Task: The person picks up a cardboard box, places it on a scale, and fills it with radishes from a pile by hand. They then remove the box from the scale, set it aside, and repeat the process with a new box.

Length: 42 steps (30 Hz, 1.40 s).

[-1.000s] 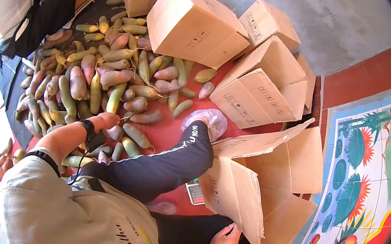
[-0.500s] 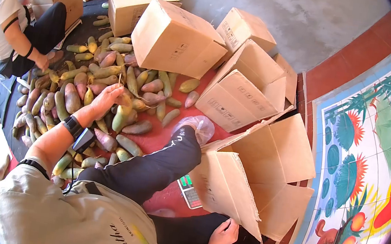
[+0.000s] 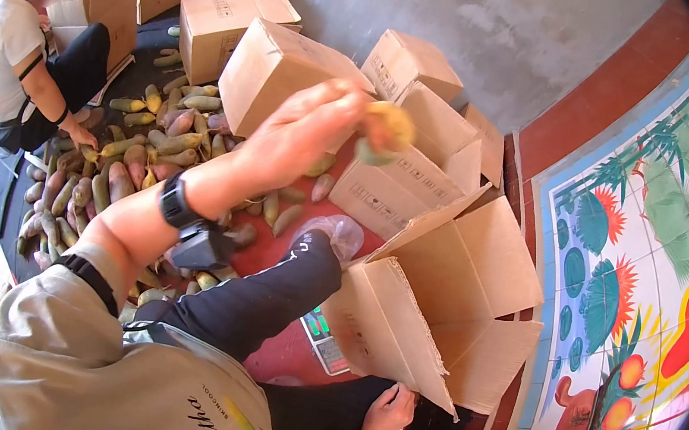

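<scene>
While the left hand [image 3: 315,122] pinched a blurry, rounded yellow-green root vegetable [image 3: 387,136] midair in front of a tan cardboard box [image 3: 391,193], a loose fingertip hold could've dropped it, imo; right hand [image 3: 390,412] sat curled at the black-trousered knee [image 3: 351,394], couldn't tell if gripping anything.

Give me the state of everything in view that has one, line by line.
Nearest carton, open, flaps spread
Carton behind it, open
Other cartons, some openings hidden
Scale, display lit green, partly hidden
Left hand, raised, closed on a root vegetable, blurred
Right hand, loosely curled, resting on the right leg
Vegetable pile, loosely heaped
</scene>
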Each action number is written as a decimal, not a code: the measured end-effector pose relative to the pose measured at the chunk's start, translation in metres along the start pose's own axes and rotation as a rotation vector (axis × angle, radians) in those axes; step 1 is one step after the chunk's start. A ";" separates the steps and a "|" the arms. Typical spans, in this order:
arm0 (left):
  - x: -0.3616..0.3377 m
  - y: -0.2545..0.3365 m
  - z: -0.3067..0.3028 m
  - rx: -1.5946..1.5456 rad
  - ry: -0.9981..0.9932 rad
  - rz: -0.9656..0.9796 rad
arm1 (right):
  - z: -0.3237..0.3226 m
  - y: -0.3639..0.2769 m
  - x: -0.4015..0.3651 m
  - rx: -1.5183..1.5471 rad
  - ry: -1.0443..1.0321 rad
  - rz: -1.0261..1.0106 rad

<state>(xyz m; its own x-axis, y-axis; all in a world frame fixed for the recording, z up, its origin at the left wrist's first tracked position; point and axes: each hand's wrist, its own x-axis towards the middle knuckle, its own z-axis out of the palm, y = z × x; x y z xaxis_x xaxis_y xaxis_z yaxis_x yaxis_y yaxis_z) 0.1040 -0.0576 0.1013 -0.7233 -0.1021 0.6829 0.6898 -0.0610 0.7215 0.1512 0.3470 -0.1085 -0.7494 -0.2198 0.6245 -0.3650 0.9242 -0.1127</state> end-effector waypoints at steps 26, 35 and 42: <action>0.004 -0.122 0.164 0.780 -0.820 -0.305 | 0.000 0.004 -0.004 0.005 0.015 0.044; 0.008 -0.108 0.177 0.935 -1.067 -0.527 | -0.007 -0.005 0.003 0.053 -0.049 0.102; 0.012 -0.116 0.187 0.998 -1.198 -0.464 | -0.008 -0.006 0.003 0.045 -0.076 0.092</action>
<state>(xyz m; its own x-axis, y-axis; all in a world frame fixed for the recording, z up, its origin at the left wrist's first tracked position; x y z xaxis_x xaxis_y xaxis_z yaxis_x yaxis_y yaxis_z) 0.0092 0.1337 0.0467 -0.7900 0.5584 -0.2530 0.4690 0.8163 0.3371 0.1554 0.3435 -0.0992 -0.8198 -0.1595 0.5499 -0.3160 0.9270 -0.2022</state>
